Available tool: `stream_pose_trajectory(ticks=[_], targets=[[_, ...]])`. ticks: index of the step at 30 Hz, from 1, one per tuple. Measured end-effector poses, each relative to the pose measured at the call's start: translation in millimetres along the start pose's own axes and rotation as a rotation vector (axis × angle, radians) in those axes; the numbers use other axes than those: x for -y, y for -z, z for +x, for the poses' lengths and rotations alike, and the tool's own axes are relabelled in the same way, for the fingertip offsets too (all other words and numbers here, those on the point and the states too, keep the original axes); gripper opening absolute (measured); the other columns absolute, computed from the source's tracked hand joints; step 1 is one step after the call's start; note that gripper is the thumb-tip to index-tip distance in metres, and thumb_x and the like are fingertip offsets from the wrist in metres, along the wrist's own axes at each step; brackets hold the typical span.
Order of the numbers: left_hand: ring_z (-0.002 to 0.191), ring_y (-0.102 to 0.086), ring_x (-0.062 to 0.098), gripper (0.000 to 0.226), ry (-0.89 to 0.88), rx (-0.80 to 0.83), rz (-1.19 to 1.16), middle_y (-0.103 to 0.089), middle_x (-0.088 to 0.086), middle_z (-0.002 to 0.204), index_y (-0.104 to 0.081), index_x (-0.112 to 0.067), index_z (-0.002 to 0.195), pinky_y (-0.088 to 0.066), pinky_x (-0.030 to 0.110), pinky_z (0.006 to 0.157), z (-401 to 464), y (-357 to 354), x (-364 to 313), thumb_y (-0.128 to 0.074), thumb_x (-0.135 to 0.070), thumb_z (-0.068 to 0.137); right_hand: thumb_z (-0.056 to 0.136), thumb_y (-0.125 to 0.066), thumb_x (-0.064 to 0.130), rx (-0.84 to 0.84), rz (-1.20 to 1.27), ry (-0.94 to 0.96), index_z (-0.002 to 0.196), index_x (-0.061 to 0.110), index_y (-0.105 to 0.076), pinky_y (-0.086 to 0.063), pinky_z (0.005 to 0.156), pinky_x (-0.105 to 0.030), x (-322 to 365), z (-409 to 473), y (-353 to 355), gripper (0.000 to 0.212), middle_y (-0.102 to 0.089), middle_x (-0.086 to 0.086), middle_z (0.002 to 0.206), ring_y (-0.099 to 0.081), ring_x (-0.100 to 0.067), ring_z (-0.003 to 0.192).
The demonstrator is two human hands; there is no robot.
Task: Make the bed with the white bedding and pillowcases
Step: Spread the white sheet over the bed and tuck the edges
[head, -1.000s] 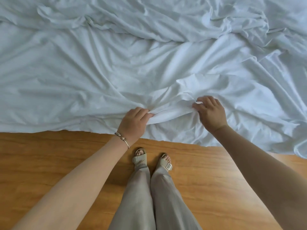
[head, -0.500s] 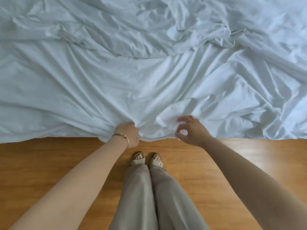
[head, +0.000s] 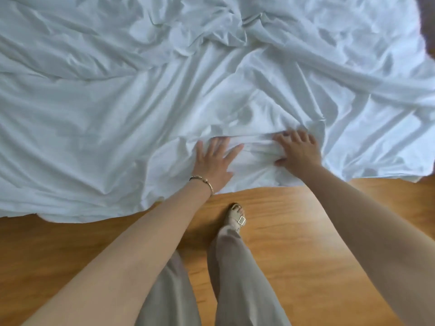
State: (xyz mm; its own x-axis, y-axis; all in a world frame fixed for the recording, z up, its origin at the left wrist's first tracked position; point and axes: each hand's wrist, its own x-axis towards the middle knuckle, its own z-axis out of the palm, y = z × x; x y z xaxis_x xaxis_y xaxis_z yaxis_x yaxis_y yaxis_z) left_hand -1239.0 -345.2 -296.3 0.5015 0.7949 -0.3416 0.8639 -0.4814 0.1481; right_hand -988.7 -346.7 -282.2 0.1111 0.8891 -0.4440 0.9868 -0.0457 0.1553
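A crumpled white sheet (head: 117,118) covers the bed across the upper two thirds of the head view, and its near edge hangs down to the floor. My left hand (head: 213,162), with a bracelet at the wrist, lies flat on the sheet near that edge with its fingers spread. My right hand (head: 297,149) rests on the sheet a little to the right, fingers spread over a ridge of bunched fabric (head: 256,141) that runs between the two hands. Neither hand grips the cloth.
A wooden floor (head: 294,231) runs along the near side of the bed. My legs in beige trousers and one sandalled foot (head: 236,216) stand close to the hanging edge. Something dark (head: 427,22) shows at the top right corner.
Both hands let go of the sheet's edge, which they gripped and pulled toward me, and now lie flat on it further in. I have shifted to the right along the bed.
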Motion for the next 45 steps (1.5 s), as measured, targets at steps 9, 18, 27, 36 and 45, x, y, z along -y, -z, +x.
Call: stream_pose_trajectory(ticks=[9,18,27,36,45], targets=[[0.116,-0.049,0.027,0.064,0.108,-0.137,-0.332,-0.054,0.000,0.126,-0.044,-0.025,0.138,-0.039,0.041,0.095,38.8,21.4,-5.2,-0.073,-0.033,0.082,0.085,-0.046,0.000,-0.149,0.400,0.084,0.120,0.020,-0.056,-0.044,0.069,-0.039,-67.4,-7.5,27.4,0.042,-0.061,-0.007,0.102,-0.059,-0.037,0.091],[0.112,-0.053,0.013,0.046,-0.028,0.847,-0.428,-0.054,-0.018,0.115,-0.056,-0.030,0.123,-0.043,0.032,0.100,14.2,39.2,-46.7,-0.056,-0.056,0.085,0.080,-0.053,0.072,0.573,0.063,0.205,0.113,0.048,-0.063,-0.020,0.111,-0.039,-97.8,-32.2,7.6,0.042,-0.055,0.022,0.130,-0.037,-0.013,0.132],[0.144,-0.012,0.019,0.054,0.002,0.300,-0.232,-0.017,-0.009,0.155,-0.036,-0.044,0.141,-0.024,0.042,0.111,73.7,41.4,-121.5,-0.050,-0.047,0.088,0.095,-0.046,0.031,0.236,0.308,-0.103,0.150,0.033,-0.026,-0.019,0.116,-0.044,-163.9,-47.8,-9.2,0.058,-0.027,0.010,0.157,-0.033,-0.020,0.139],[0.138,-0.031,0.028,0.060,0.113,-0.116,-0.400,-0.038,0.005,0.147,-0.048,-0.029,0.136,-0.028,0.046,0.108,176.7,47.8,-312.9,-0.065,-0.040,0.080,0.097,-0.040,0.023,0.167,0.257,-0.015,0.146,0.046,-0.027,-0.010,0.118,-0.044,-325.9,-18.9,-45.5,0.056,-0.018,0.013,0.159,-0.015,-0.019,0.146],[0.117,-0.048,0.026,0.025,0.528,-0.137,-0.896,-0.057,0.007,0.118,-0.065,-0.019,0.112,-0.037,0.036,0.098,296.7,52.8,-493.7,-0.054,-0.032,0.094,0.095,-0.046,0.021,0.212,0.505,0.036,0.146,0.028,-0.035,-0.044,0.093,-0.040,-480.3,8.2,-49.5,0.052,-0.037,-0.001,0.145,-0.041,-0.024,0.129]])
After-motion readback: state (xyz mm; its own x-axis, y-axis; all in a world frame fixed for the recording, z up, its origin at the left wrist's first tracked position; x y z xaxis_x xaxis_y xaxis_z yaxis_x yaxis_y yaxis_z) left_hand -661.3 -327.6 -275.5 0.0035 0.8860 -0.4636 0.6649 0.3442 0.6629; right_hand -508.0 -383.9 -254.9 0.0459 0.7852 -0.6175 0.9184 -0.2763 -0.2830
